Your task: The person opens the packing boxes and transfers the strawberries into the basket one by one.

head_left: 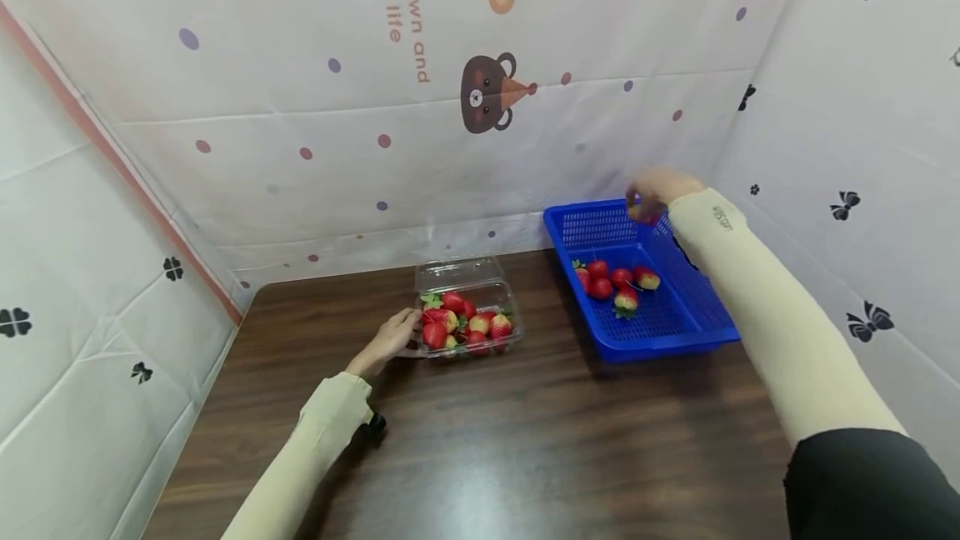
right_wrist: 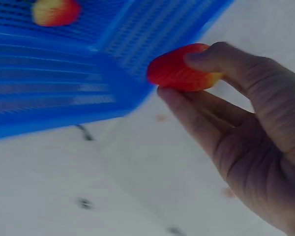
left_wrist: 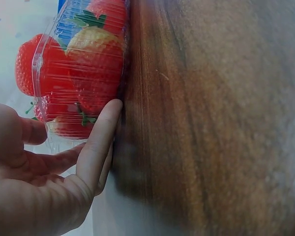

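My right hand [head_left: 660, 186] pinches a strawberry [right_wrist: 179, 69] between thumb and fingertips, over the far rim of a blue plastic basket [head_left: 667, 348]. Red strawberries [head_left: 600, 288], some with pale ends and green leaves, lie on the basket's floor. To the left stands a clear plastic clamshell box [head_left: 517, 307], its lid raised at the back and several strawberries [head_left: 453, 319] inside. My left hand [head_left: 390, 340] holds the box at its left side. In the left wrist view, its thumb is near the rim, and one finger [left_wrist: 101, 140] runs along the lower edge.
Box and basket stand on a dark wood-grain table [head_left: 480, 432]. Behind them hangs a white printed curtain [head_left: 420, 157], with more white fabric [head_left: 847, 148] on the right and left. The basket has raised, slotted walls.
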Demonstrator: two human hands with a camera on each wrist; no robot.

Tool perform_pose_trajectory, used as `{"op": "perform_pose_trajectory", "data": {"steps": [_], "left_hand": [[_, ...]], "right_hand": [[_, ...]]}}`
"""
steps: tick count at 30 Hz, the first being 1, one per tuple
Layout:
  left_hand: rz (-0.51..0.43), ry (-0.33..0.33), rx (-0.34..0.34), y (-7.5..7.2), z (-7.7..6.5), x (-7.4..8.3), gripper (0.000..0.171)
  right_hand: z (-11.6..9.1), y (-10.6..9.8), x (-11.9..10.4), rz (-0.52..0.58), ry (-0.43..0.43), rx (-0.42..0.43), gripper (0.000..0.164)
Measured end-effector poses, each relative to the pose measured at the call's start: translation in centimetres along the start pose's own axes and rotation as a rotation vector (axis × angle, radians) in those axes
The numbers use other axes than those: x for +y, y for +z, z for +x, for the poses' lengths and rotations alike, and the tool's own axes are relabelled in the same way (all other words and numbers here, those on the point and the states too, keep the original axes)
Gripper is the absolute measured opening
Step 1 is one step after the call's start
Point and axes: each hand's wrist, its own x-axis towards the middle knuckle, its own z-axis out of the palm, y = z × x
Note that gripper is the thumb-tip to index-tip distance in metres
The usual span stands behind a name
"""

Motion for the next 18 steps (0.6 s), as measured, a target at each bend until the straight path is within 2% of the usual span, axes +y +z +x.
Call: {"op": "perform_pose_trajectory", "data": {"steps": [2, 3, 5, 9, 13, 14, 16, 18], "left_hand": [[0.008, -0.002, -0.007, -0.1, 0.0, 0.0, 0.044], [0.010, -0.003, -0.010, -0.1, 0.0, 0.0, 0.045], [0.009, -0.004, -0.012, -0.2, 0.0, 0.0, 0.045], [0.008, -0.012, -0.008, -0.2, -0.2, -0.1, 0.046], [0.012, -0.011, -0.002, -0.1, -0.1, -0.2, 0.045], [0.010, -0.008, 0.000, -0.1, -0.1, -0.2, 0.045], [0.009, -0.004, 0.003, -0.1, 0.1, -0.2, 0.045], [0.011, -0.001, 0.005, -0.1, 0.1, -0.2, 0.045]], "right_hand": [[-0.4, 1.3, 1.4, 0.046, 0.055, -0.047, 0.033], [-0.6, 2.1, 2.0, 0.100, 0.086, -0.073, 0.034], [-0.9, 3.7, 3.0, 0.260, 0.208, -0.131, 0.041], [-1.2, 6.6, 4.3, 0.392, 0.398, -0.137, 0.056], [-0.7, 8.1, 4.4, 0.309, 0.507, -0.118, 0.076], [-0.6, 8.3, 4.1, 0.276, 0.513, -0.116, 0.080], [-0.8, 8.3, 2.9, 0.220, 0.525, -0.108, 0.085], [-1.4, 8.1, 1.2, 0.200, 0.533, -0.091, 0.083]]}}
